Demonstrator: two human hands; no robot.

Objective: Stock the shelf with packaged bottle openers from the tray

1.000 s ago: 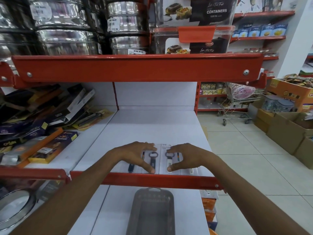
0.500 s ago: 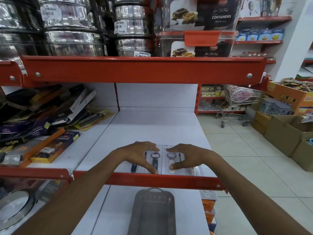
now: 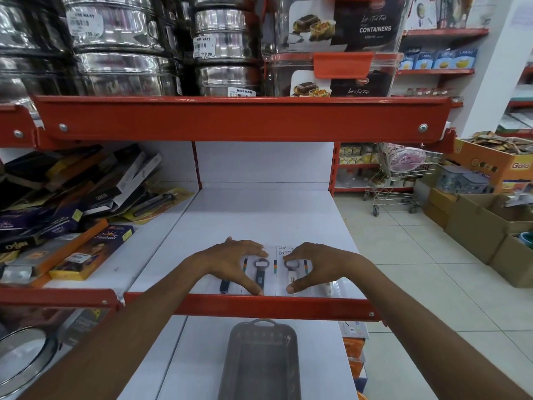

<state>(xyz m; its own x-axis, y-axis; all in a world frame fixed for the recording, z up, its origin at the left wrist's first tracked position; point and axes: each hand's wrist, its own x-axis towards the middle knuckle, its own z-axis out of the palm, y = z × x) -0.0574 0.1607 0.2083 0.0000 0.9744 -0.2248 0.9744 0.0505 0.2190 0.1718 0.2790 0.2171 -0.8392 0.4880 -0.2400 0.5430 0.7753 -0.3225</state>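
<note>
Two flat packaged bottle openers lie side by side on the white shelf (image 3: pixel 259 215), just behind its red front lip (image 3: pixel 259 307). The left pack (image 3: pixel 261 277) holds dark-handled openers, and my left hand (image 3: pixel 230 262) spans it, fingertips on its far edge and thumb on its near edge. White-handled openers fill the right pack (image 3: pixel 292 277), which my right hand (image 3: pixel 317 265) grips the same way. On the shelf below stands the grey tray (image 3: pixel 261 368), with nothing visible inside it.
Boxed kitchen goods (image 3: pixel 72 215) are piled on the shelf section to the left. Steel tins (image 3: pixel 121 44) and container boxes (image 3: pixel 340 44) fill the shelf above. Cardboard cartons (image 3: pixel 484 226) and a shopping trolley (image 3: pixel 403 174) stand on the tiled aisle to the right.
Both hands stay on the two packs in the same spot. My view has tilted slightly, so the shelf sits a little lower in frame.
</note>
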